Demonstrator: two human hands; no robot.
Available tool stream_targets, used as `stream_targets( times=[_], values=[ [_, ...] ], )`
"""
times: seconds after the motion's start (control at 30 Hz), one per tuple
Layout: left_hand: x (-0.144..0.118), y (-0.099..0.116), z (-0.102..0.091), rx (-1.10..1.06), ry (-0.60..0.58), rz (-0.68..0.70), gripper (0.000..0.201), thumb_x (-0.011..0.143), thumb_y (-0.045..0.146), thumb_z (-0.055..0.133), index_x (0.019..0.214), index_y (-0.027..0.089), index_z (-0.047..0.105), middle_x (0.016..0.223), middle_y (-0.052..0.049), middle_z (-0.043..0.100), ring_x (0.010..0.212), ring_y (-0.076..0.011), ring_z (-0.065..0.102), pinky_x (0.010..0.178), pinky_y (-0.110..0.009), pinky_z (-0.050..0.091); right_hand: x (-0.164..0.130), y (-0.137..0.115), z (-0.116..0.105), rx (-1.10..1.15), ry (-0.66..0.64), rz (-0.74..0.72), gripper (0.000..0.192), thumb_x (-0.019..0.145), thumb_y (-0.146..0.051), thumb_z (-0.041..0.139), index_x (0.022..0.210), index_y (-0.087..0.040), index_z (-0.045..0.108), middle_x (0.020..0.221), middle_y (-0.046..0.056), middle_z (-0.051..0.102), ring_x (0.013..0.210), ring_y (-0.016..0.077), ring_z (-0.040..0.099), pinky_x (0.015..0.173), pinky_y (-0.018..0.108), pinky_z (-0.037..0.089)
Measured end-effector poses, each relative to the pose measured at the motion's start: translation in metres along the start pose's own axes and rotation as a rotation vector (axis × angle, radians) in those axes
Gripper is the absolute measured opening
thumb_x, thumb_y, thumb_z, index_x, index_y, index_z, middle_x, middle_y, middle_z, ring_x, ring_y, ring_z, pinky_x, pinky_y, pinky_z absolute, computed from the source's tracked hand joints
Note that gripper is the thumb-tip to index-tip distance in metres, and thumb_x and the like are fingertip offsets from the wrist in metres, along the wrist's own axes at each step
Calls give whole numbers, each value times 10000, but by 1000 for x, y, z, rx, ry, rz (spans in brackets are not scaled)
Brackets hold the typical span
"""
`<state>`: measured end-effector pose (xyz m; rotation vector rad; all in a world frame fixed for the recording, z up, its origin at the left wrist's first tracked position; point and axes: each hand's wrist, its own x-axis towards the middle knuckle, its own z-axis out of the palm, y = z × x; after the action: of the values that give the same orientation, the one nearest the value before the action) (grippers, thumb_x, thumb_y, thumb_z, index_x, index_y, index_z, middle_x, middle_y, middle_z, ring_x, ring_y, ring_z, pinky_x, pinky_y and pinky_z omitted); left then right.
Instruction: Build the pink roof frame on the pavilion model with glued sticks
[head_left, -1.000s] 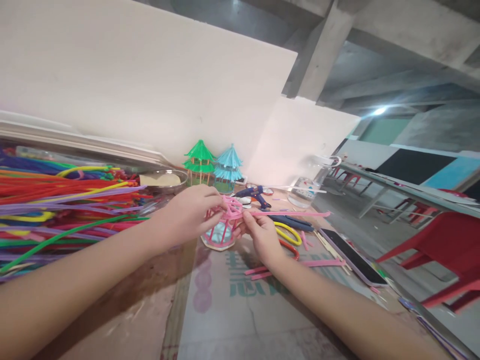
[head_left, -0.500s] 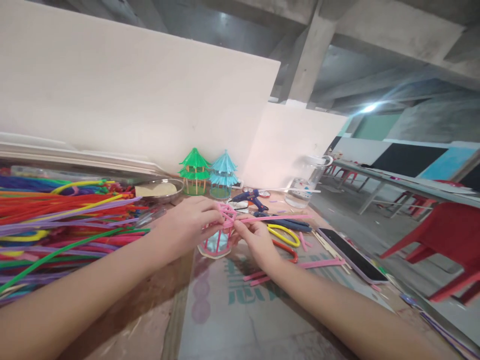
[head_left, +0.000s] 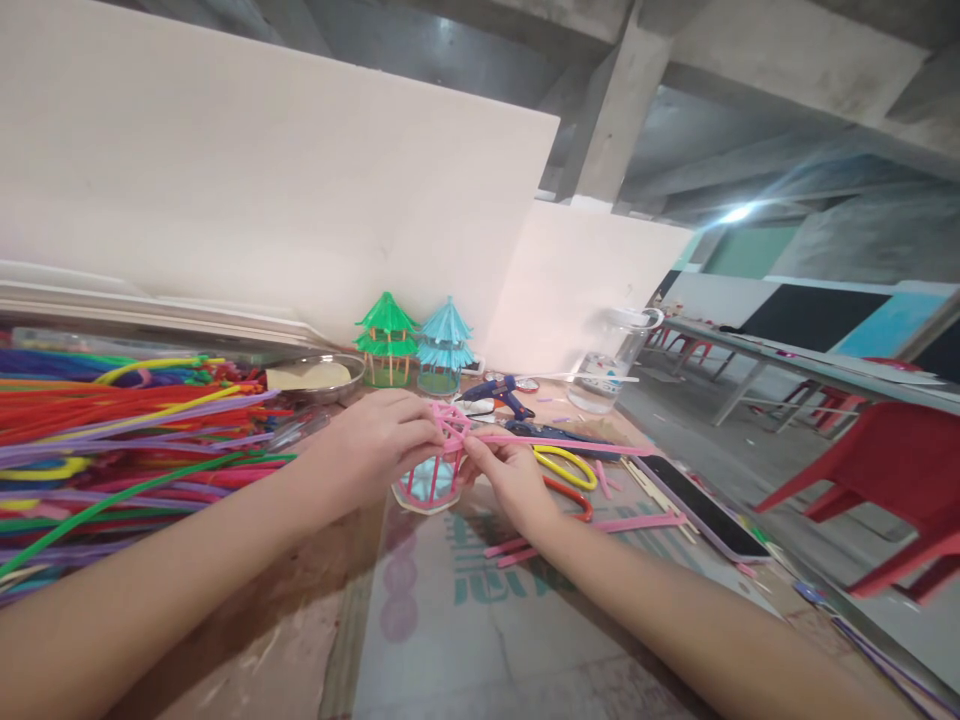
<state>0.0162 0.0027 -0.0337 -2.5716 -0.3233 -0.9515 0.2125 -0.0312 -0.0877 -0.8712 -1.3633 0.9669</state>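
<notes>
A: In the head view, where are the hands?

B: Both meet over the small pink pavilion frame [head_left: 433,468] standing on the bench [head_left: 480,620]. The left hand [head_left: 375,445] is closed on the frame's pink roof lattice [head_left: 451,420]. The right hand [head_left: 510,478] pinches a long pink straw [head_left: 570,444] at the end that meets the lattice.

A: What differs from a second ago?

B: The straw's free end has dropped from nearly level to a slight downward slant, passing over the yellow loop [head_left: 568,464]. The hands have barely shifted. It looks as though the straw is being seated against the roof.

A: And round about?

B: A heap of coloured straws [head_left: 127,440] to the left; finished green pavilion [head_left: 387,340] and blue pavilion [head_left: 445,346] behind; a blue glue gun [head_left: 502,392]; a phone [head_left: 697,506] at the right.
</notes>
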Motion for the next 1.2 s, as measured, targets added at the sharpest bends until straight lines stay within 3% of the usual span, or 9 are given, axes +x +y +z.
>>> stream_targets(
  times=[0.3,0.43,0.63,0.83,0.97,1.2],
  values=[
    [3,2,0,-22,7,-17,277,1012,296,472,887,181,690,912,-59,732,850,-191,661,763,-308,506,-1,-3,0,-14,19,5,518,665,-719,721,698,-207,651,527,-7,628,498,162,590,556,298,521],
    [10,0,-15,-64,-64,-129,322,1022,283,414,914,167,693,873,-58,732,846,-187,668,734,-285,501,0,3,-3,-16,41,21,525,691,-721,696,671,-201,625,520,9,640,493,170,599,549,301,507],
    [13,-14,-32,47,-22,-217,317,987,310,462,826,163,692,773,-46,717,775,-201,654,691,-296,467,4,9,-8,8,75,29,531,712,-724,673,692,-197,609,518,-1,623,479,157,577,533,287,486],
    [10,-9,-20,-16,16,-152,212,957,311,563,869,179,703,812,-29,731,780,-177,657,699,-275,480,2,7,-6,-19,65,31,546,718,-732,665,652,-192,612,506,7,626,477,155,573,545,289,489],
    [8,3,-8,-6,-34,-73,180,963,293,567,900,175,687,887,-55,723,842,-198,656,740,-306,485,0,5,-5,-50,49,26,547,718,-731,668,636,-193,617,520,17,648,497,163,597,572,293,503],
    [2,6,4,-13,-104,-91,185,989,264,508,880,195,642,881,-43,694,890,-200,638,829,-334,472,0,4,-6,-98,34,21,569,736,-745,638,599,-193,628,530,33,658,508,172,607,601,310,519]
  ],
)
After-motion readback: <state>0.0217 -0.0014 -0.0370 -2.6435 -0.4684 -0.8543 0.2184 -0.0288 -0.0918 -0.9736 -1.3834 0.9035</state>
